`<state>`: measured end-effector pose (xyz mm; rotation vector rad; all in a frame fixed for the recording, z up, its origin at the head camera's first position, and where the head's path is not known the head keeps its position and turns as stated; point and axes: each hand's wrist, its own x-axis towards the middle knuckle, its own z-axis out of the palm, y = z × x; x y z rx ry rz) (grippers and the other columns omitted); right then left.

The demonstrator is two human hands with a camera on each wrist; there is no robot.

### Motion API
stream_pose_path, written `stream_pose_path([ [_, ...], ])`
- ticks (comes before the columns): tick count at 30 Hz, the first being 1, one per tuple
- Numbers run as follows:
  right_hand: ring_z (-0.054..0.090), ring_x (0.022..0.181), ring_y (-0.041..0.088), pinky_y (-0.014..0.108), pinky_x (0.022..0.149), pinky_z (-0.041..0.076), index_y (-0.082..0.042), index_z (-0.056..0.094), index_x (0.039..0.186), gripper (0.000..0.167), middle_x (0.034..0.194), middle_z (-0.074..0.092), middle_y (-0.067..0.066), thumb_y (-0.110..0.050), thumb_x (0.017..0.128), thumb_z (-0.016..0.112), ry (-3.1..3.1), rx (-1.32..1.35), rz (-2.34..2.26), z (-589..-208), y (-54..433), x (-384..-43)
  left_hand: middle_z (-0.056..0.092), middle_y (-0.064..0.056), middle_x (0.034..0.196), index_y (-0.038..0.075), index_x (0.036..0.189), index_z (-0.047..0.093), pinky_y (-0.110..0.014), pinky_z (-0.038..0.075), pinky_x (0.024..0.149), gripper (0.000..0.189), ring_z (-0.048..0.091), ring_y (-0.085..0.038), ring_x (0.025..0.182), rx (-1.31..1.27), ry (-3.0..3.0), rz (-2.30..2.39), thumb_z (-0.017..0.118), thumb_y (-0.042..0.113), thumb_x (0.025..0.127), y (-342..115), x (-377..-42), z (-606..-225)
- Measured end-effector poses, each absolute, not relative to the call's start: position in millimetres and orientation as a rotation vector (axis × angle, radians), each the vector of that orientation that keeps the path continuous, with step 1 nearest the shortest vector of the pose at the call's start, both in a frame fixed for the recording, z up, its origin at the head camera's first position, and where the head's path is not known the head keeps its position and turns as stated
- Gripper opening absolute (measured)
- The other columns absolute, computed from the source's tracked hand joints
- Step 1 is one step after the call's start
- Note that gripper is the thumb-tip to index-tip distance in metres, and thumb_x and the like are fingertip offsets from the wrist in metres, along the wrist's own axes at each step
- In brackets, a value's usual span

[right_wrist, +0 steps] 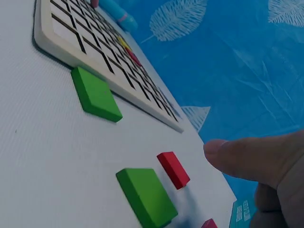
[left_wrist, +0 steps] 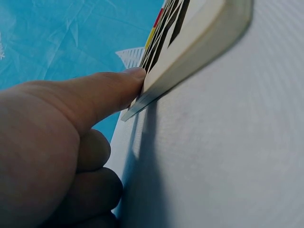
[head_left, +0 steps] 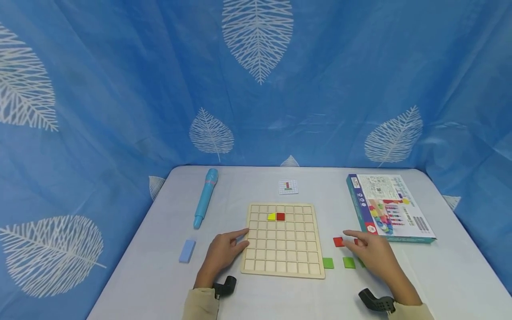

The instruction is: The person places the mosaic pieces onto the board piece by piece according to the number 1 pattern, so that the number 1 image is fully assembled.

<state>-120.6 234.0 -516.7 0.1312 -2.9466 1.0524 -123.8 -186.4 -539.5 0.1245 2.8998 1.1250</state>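
Observation:
A pale wooden grid board (head_left: pixel 282 267) lies in the middle of the table. In its upper rows sit a yellow piece (head_left: pixel 271 217) and, beside it, a dark red tile (head_left: pixel 280 217). My left hand (head_left: pixel 221 254) touches the board's left edge with thumb and index fingertips. My right hand (head_left: pixel 374 253) hovers right of the board, thumb and index finger apart, nothing between them. Just left of those fingertips is a red tile (head_left: pixel 338 242); a second red tile (right_wrist: pixel 209 223) is partly hidden. Green tiles (head_left: pixel 349 262) lie nearby, one partly under my hand.
One green tile (head_left: pixel 328 263) lies against the board's right edge. A small pattern card (head_left: pixel 288 187) lies behind the board, and a printed box (head_left: pixel 394 209) at the back right. To the left are a blue microphone-shaped stick (head_left: pixel 206 198) and a light blue block (head_left: pixel 187 251).

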Motion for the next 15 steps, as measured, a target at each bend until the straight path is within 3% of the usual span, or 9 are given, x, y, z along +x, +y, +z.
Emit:
stream_pose_path([
  [15,0.035,0.051,0.012,0.028,0.050,0.029,-0.008,0.074,0.126,0.042,0.055,0.041,-0.004,-0.028,0.090,0.080,-2.990,0.174,1.019,-528.3,226.7,-117.0,0.041,0.008,0.055,0.028,0.134,0.070,-0.026,0.031,0.047,0.042,0.033,-0.008,0.048,0.128,2.916,1.123,0.075,0.039,0.094,-186.7,-124.6,-542.5],
])
